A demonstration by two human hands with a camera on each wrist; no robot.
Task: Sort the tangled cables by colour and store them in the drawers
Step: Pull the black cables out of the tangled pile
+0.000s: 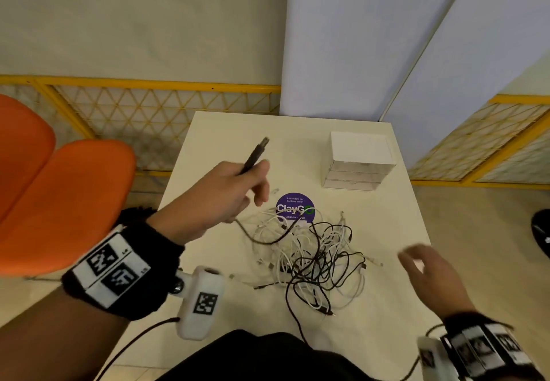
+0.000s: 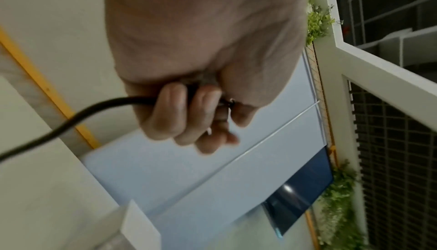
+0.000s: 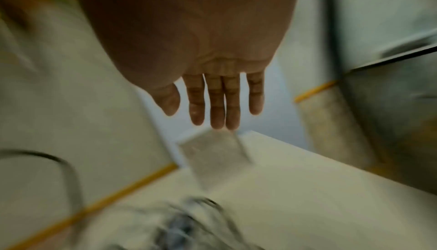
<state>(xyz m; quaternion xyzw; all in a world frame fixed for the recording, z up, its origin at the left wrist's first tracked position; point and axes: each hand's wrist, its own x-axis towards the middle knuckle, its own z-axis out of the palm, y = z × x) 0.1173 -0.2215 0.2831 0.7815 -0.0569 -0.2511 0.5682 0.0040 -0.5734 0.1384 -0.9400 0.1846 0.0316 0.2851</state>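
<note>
Our left hand (image 1: 235, 193) is raised above the desk (image 1: 387, 306) at about ten o'clock from the cable tangle (image 1: 309, 258), fingers curled round a black cable (image 1: 254, 157) just below its USB plug; the rest of it trails down into the heap. Our right hand (image 1: 428, 273) hovers at three o'clock of the heap, fingers straight and slightly spread, holding nothing.

The risk, as we judge it: pulling the black cable while nothing pins the heap could drag the whole knot along or tighten its loops.

We count one tangle of black and white cables, too interwoven to number, and one white drawer unit (image 1: 357, 160) at one o'clock, with three shut drawers.
</note>
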